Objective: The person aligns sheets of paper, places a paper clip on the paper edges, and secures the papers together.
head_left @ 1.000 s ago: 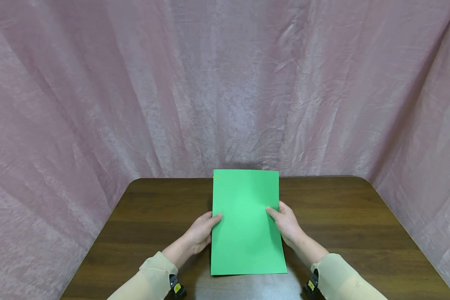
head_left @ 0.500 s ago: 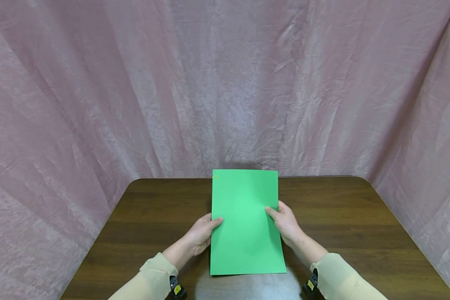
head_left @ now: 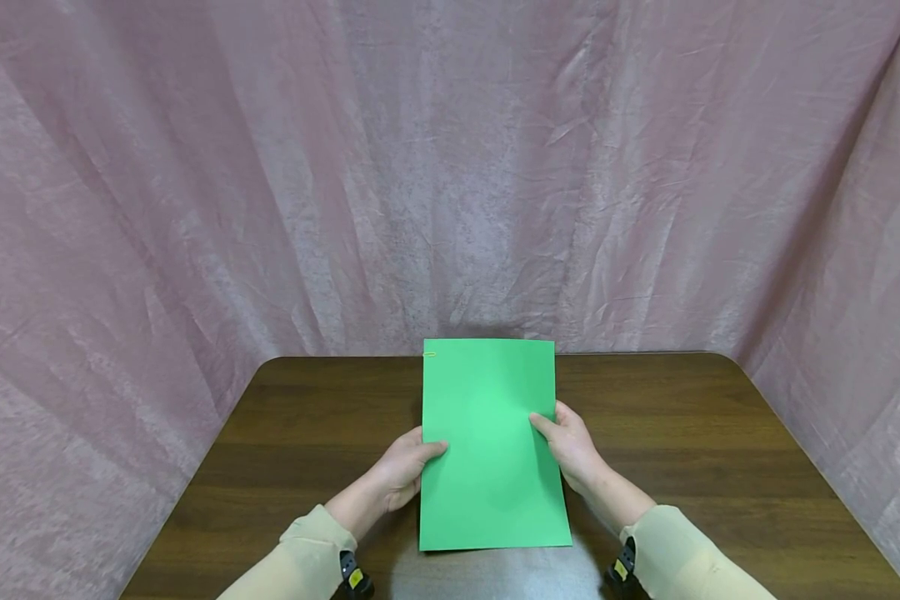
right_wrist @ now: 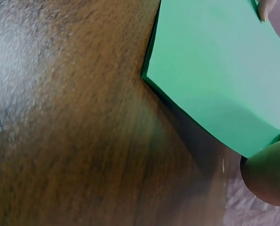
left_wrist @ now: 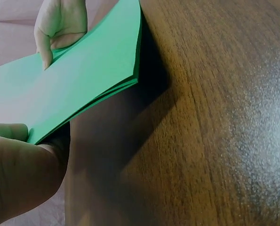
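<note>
A stack of green paper sheets (head_left: 487, 467) is held up over the table, its long sides running away from me. Its separate layers show at one corner in the left wrist view (left_wrist: 97, 70). A small yellow clip, seemingly a paper clip (head_left: 430, 354), sits at the far left corner. My left hand (head_left: 401, 468) grips the left edge, thumb on top and the other fingers mostly hidden underneath. On the opposite edge my right hand (head_left: 576, 446) pinches the sheets, slightly farther from me, thumb also on top.
Under the paper is a brown wood-grain table (head_left: 690, 433) with rounded far corners. A pink curtain (head_left: 450, 183) hangs behind it and along both sides. Light glares on the tabletop near me.
The green paper has shifted very slightly to the left. My left thumb has slid a little nearer to me and inward over the sheet. Both hands keep their hold.
</note>
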A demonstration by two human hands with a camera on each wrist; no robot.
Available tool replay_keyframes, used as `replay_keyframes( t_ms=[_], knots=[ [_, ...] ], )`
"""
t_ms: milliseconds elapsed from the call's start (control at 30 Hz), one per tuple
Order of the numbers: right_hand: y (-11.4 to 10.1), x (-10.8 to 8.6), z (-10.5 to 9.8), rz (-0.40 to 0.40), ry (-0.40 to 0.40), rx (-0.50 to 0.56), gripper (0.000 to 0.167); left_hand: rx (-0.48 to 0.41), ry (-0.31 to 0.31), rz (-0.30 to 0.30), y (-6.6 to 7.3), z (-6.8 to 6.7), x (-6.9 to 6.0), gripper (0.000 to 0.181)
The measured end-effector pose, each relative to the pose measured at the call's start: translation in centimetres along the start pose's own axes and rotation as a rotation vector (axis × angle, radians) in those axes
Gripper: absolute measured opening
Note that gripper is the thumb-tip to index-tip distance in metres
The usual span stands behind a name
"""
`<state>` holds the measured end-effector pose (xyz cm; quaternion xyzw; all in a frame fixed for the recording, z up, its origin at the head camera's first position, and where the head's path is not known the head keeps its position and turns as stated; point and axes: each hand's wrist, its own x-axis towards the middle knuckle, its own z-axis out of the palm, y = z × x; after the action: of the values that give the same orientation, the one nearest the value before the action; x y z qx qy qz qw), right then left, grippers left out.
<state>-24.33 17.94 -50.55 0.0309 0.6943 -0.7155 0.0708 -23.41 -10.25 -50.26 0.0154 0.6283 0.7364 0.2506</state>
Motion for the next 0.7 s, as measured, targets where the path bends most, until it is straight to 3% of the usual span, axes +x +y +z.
replay_keyframes(
  t_ms=[700],
  knots=[
    [-0.76,-0.22,-0.08,0.014,0.004,-0.033,0.038,0.022,0.044,0.041,-0.1,0.58,-0.01,0.05]
  ],
)
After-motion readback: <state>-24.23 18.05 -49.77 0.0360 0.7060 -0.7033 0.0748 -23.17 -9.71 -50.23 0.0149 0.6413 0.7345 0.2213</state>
